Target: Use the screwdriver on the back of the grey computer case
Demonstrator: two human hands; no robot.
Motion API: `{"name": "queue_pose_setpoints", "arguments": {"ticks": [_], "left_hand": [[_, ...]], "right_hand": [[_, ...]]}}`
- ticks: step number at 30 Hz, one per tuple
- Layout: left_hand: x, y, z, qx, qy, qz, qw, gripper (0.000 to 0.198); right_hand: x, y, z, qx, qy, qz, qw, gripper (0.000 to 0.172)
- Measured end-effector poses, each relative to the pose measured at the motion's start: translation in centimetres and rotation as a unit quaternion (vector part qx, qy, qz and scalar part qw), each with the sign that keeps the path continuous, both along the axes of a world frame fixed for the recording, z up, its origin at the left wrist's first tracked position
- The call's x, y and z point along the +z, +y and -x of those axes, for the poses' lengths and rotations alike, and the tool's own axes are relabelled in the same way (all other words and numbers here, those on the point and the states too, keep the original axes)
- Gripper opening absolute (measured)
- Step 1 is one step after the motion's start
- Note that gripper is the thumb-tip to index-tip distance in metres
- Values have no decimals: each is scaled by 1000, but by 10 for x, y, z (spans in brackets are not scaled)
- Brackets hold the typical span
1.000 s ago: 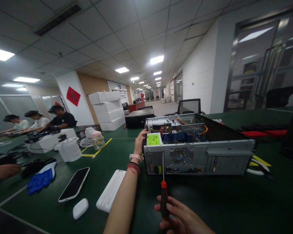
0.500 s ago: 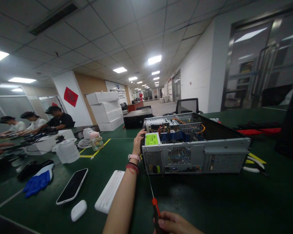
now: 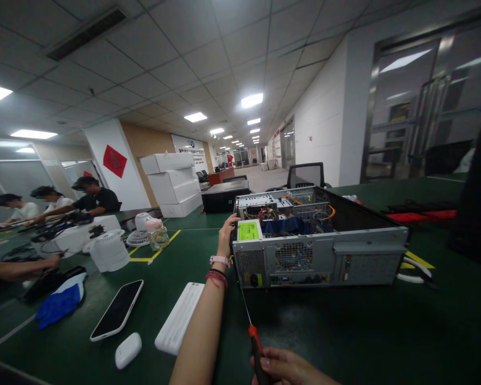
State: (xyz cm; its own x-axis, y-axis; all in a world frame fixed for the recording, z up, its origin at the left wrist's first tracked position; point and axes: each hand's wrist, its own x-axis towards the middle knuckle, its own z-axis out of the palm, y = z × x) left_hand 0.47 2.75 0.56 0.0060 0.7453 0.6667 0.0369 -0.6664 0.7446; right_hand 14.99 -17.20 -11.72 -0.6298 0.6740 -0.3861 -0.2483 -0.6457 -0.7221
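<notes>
An opened desktop computer case (image 3: 300, 262) lies on its side on the green table, its rear panel toward me. Inside it sits a power supply with a bright green label (image 3: 249, 230), beside bundled wires. My left hand (image 3: 225, 235) grips the case's left edge near that label, fingers bent over the top rim. Closed round the dark handle of a red-and-black screwdriver (image 3: 255, 342) is my right hand (image 3: 286, 366), low in the view. The thin shaft points up at the lower left corner of the rear panel. Whether its tip touches a screw I cannot make out.
Left of my forearm lie a white power bank (image 3: 180, 316), a phone (image 3: 118, 310), a white earbud case (image 3: 128, 351) and a blue glove (image 3: 60, 306). Small white fans (image 3: 107, 251) and a jar (image 3: 157, 237) stand farther back. Another person's arm (image 3: 20, 269) reaches in from the left.
The other person's arm at the left has come farther into view. My view has shifted slightly; both my hands and the screwdriver keep nearly the same place against the case.
</notes>
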Motion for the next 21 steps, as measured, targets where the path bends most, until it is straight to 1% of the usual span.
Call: {"name": "queue_pose_setpoints", "arguments": {"ticks": [4,7,11,13,16,17,21], "left_hand": [[1,-1,0,-3,0,5,1000,30],[2,-2,0,-2,1,7,1000,30],[2,-3,-1,4,4,12,1000,30],[3,-4,-1,6,4,12,1000,31],[2,-3,-1,5,3,11,1000,31],[2,-3,-1,4,2,11,1000,31],[0,0,-1,5,0,5,1000,32]], "right_hand": [[1,-2,0,-30,11,-9,999,45],[-6,2,1,-13,6,4,1000,51],[-13,7,2,-3,17,2,1000,49],[-10,7,1,0,14,5,1000,46],[-2,1,0,-5,6,3,1000,39],[1,-1,0,-20,9,-4,1000,37],[9,-5,0,-32,4,-1,999,37]]}}
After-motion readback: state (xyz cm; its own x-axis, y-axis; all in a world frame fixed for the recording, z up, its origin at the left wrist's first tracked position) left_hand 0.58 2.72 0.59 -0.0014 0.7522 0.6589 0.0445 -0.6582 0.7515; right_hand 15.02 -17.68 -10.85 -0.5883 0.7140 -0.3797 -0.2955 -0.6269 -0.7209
